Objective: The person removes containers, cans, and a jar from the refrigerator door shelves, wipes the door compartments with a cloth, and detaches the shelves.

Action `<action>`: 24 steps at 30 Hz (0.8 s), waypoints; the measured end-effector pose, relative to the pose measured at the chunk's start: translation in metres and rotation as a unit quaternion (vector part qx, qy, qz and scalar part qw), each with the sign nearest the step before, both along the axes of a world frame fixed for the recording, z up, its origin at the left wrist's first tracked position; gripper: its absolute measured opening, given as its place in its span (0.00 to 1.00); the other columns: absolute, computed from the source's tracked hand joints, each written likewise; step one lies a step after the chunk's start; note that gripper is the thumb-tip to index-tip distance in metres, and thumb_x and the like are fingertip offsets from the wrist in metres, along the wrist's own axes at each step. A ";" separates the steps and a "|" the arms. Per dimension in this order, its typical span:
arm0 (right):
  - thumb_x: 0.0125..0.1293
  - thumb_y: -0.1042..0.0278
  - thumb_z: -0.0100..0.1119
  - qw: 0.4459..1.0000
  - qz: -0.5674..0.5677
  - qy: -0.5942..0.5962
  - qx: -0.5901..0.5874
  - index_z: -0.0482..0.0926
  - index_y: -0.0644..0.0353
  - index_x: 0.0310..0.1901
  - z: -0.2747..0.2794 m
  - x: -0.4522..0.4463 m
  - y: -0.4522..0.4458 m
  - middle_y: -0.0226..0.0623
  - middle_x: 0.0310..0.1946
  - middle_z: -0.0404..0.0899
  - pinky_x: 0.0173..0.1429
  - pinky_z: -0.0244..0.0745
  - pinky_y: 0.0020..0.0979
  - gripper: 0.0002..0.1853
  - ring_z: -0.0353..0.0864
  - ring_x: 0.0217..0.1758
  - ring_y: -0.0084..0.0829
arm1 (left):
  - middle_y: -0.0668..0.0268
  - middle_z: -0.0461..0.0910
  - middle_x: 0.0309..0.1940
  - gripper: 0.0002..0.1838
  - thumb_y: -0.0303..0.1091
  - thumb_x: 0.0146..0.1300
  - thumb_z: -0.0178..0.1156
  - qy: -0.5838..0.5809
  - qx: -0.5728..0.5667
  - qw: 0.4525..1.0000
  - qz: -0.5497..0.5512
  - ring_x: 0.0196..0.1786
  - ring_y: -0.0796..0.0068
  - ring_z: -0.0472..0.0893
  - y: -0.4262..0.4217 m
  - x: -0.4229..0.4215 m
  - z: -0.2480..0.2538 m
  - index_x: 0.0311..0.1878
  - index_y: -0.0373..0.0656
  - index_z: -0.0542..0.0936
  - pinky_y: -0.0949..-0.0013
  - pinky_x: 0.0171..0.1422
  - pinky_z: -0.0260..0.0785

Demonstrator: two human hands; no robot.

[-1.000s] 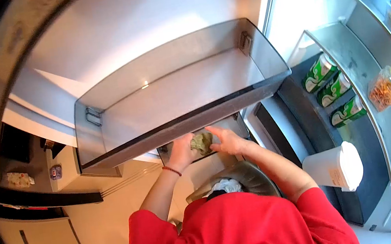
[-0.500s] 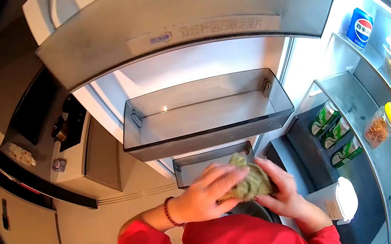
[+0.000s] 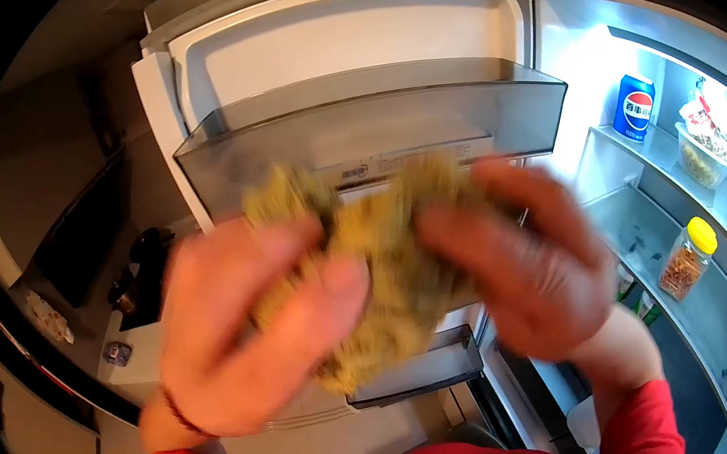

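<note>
A crumpled yellow-green cloth [image 3: 386,289], blurred by motion, is held up close to the camera in front of the fridge door. My left hand [image 3: 242,323] pinches its left side between thumb and fingers. On the opposite side, my right hand [image 3: 531,264] grips it with curled fingers. Parts of the cloth lie hidden behind the fingers. Behind it, the upper door shelf [image 3: 478,113] carries a printed label along its front. A lower door bin [image 3: 430,368] shows beneath the hands.
To the right, the open fridge holds a blue can [image 3: 634,108], a plastic tub [image 3: 702,156] with a bag above it, and a yellow-lidded jar [image 3: 686,261] on glass shelves. Green cans are partly visible lower down. A counter with a pot [image 3: 122,293] stands at the left.
Both hands have lifted the cloth from low near my body up toward the camera, and it is now spread wider between them. The view has tilted up, showing the door's upper part.
</note>
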State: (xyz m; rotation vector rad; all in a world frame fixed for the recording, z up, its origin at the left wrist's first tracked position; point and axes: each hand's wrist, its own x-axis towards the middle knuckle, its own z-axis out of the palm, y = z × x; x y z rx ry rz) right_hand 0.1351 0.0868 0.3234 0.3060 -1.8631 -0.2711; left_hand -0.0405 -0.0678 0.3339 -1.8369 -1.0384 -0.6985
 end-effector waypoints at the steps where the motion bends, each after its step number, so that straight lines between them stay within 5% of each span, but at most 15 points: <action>1: 0.47 0.86 0.51 0.999 -0.027 0.012 0.031 0.78 0.63 0.48 0.020 -0.004 0.005 0.46 0.42 0.75 0.41 0.74 0.30 0.23 0.77 0.39 0.36 | 0.54 0.76 0.44 0.21 0.22 0.46 0.61 0.033 0.028 0.998 0.036 0.47 0.56 0.75 -0.002 0.000 0.020 0.48 0.40 0.77 0.59 0.52 0.68; 5: 0.55 0.77 0.53 0.996 -0.079 -0.006 0.029 0.76 0.63 0.51 0.084 -0.033 0.032 0.44 0.43 0.77 0.48 0.72 0.28 0.19 0.76 0.44 0.32 | 0.57 0.77 0.44 0.20 0.25 0.54 0.60 0.028 0.099 0.993 0.065 0.49 0.64 0.76 0.027 -0.032 0.088 0.52 0.41 0.74 0.65 0.53 0.70; 7: 0.58 0.72 0.54 0.994 -0.096 -0.054 -0.012 0.75 0.63 0.52 0.097 -0.042 0.039 0.44 0.43 0.77 0.51 0.70 0.28 0.18 0.76 0.45 0.32 | 0.58 0.78 0.43 0.21 0.29 0.55 0.61 -0.108 -0.102 0.984 0.102 0.46 0.71 0.77 0.042 -0.043 0.107 0.54 0.40 0.73 0.70 0.49 0.71; 9: 0.63 0.63 0.53 0.918 -0.121 -0.266 -0.267 0.74 0.61 0.54 0.100 -0.047 0.045 0.43 0.44 0.77 0.53 0.68 0.27 0.20 0.76 0.45 0.32 | 0.59 0.78 0.41 0.25 0.32 0.56 0.62 -0.181 -0.218 0.931 0.231 0.41 0.75 0.77 0.047 -0.044 0.111 0.58 0.43 0.71 0.71 0.47 0.72; 12: 0.64 0.54 0.52 0.904 -0.107 -0.343 -0.230 0.74 0.60 0.54 0.099 -0.040 0.056 0.41 0.45 0.77 0.55 0.67 0.29 0.22 0.75 0.47 0.31 | 0.60 0.79 0.38 0.22 0.33 0.59 0.59 -0.155 -0.226 0.928 0.252 0.37 0.77 0.77 0.054 -0.061 0.113 0.58 0.42 0.72 0.73 0.44 0.71; 15: 0.65 0.50 0.49 0.871 -0.118 -0.416 -0.234 0.76 0.60 0.52 0.107 -0.041 0.069 0.42 0.46 0.77 0.56 0.67 0.30 0.23 0.75 0.49 0.33 | 0.65 0.80 0.35 0.19 0.34 0.62 0.55 -0.155 -0.377 0.889 0.207 0.34 0.80 0.76 0.072 -0.075 0.122 0.56 0.39 0.73 0.76 0.42 0.71; 18: 0.65 0.43 0.45 0.856 -0.089 -0.460 -0.220 0.77 0.60 0.50 0.116 -0.042 0.076 0.44 0.47 0.76 0.58 0.65 0.31 0.28 0.73 0.52 0.34 | 0.70 0.80 0.36 0.20 0.35 0.60 0.57 -0.276 -0.587 0.737 0.193 0.34 0.83 0.75 0.091 -0.071 0.126 0.55 0.39 0.74 0.79 0.41 0.70; 19: 0.65 0.43 0.45 0.856 -0.093 -0.456 -0.224 0.77 0.60 0.50 0.117 -0.039 0.076 0.44 0.47 0.76 0.58 0.65 0.31 0.28 0.73 0.52 0.34 | 0.70 0.80 0.36 0.20 0.35 0.60 0.57 -0.270 -0.588 0.738 0.191 0.34 0.83 0.75 0.096 -0.070 0.126 0.55 0.39 0.74 0.79 0.41 0.70; 24: 0.61 0.35 0.45 0.833 -0.263 -0.410 -0.264 0.79 0.56 0.48 0.111 -0.019 0.071 0.41 0.47 0.75 0.59 0.62 0.35 0.31 0.71 0.52 0.30 | 0.67 0.80 0.37 0.30 0.33 0.51 0.62 -0.207 -0.638 0.704 0.232 0.36 0.80 0.74 0.111 -0.066 0.127 0.60 0.40 0.69 0.75 0.42 0.70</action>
